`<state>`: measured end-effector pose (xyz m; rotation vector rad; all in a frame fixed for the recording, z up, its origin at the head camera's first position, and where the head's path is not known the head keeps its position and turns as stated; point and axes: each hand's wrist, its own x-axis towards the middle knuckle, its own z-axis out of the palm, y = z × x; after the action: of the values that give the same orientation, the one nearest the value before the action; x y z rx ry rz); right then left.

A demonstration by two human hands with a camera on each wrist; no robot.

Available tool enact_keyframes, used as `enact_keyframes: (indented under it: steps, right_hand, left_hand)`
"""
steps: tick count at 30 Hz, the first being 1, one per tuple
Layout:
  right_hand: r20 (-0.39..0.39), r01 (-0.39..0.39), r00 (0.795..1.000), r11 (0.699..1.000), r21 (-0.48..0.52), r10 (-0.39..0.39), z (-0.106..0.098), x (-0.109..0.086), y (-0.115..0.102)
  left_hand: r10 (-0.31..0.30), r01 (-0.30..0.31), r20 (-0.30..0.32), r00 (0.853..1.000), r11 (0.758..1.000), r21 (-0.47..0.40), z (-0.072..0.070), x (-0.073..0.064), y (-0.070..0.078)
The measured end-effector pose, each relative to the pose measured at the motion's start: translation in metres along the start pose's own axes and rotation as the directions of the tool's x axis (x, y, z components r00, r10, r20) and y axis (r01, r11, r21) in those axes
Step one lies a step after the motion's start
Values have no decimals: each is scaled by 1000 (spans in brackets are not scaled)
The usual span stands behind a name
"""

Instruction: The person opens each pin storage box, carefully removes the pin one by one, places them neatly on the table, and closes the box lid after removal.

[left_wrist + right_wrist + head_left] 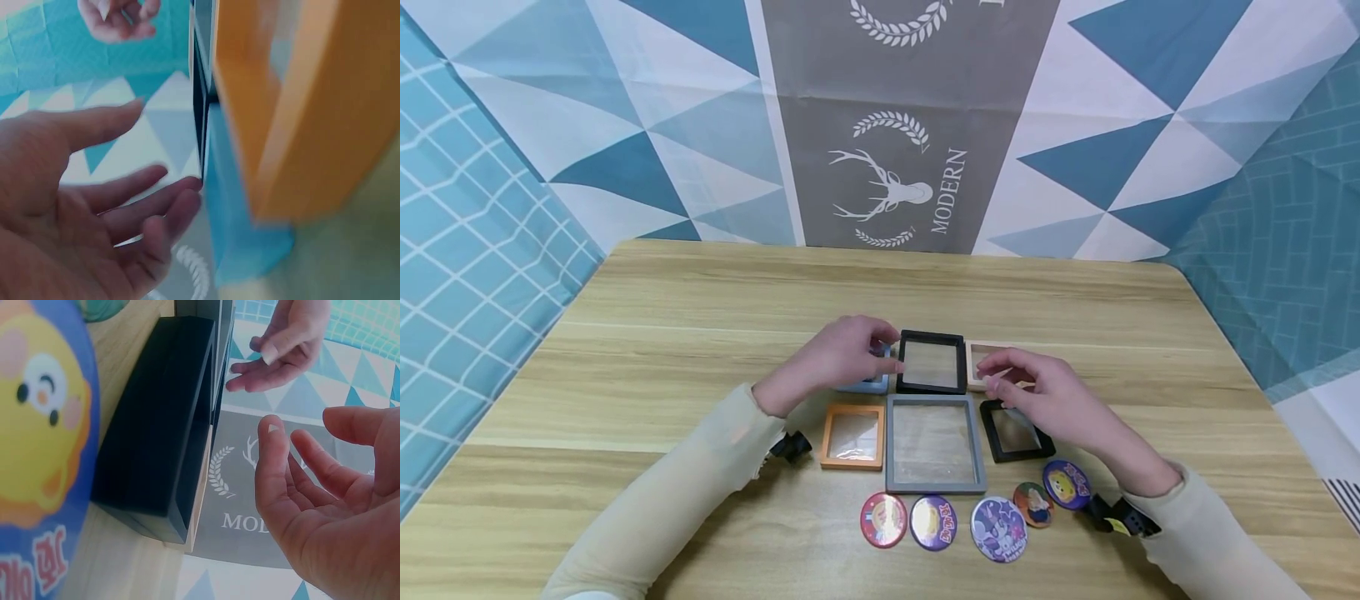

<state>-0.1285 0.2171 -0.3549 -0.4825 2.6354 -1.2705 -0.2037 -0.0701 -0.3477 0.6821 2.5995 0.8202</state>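
Note:
My left hand (848, 357) hovers over the blue square frame (874, 387), covering part of it, its fingertips near the larger black frame (931, 389). Nothing is held between its spread thumb and fingers in the left wrist view. Over the beige frame (971, 360) and the small black frame (994, 435) is my right hand (1051, 393), fingers loosely bent and holding nothing. Both of those frames are partly hidden by it. A large grey frame (936, 487) lies between the orange frame (852, 463) and the small black one. Clear film spans the orange and grey frames.
Nearer me on the wooden table (737, 533) lie round badges: a red one (883, 520), a purple one (933, 523), a lilac one (998, 530), a small green-and-orange one (1034, 505) and one with a yellow character (1067, 485). Patterned cloth (715, 125) hangs behind.

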Motion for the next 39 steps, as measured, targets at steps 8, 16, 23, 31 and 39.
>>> enact_keyframes:
  steps: [8, 16, 23, 31, 39]
  right_hand:
    - [-1, 12, 1000, 1000, -15, -12, -1, 1, 0]
    - [13, 7, 1000, 1000, -20, -7, 0, 1, -1]
    - [-1, 8, 1000, 1000, -26, -8, 0, 1, -2]
    - [-117, 90, 990, 994, 54, -83, 11, -5, -10]
    - [-147, 161, 979, 981, 107, -144, 22, -10, -18]
  left_hand:
    - [-62, 20, 107, 992, 936, 352, -21, -8, -17]
    - [-69, -7, 150, 986, 889, 458, -18, -6, -21]
    - [63, -67, 23, 998, 946, 317, -28, -5, -23]
    - [342, -341, -127, 931, 940, 31, -5, -4, 2]
    - [444, -462, -192, 875, 885, -60, 17, -14, 28]
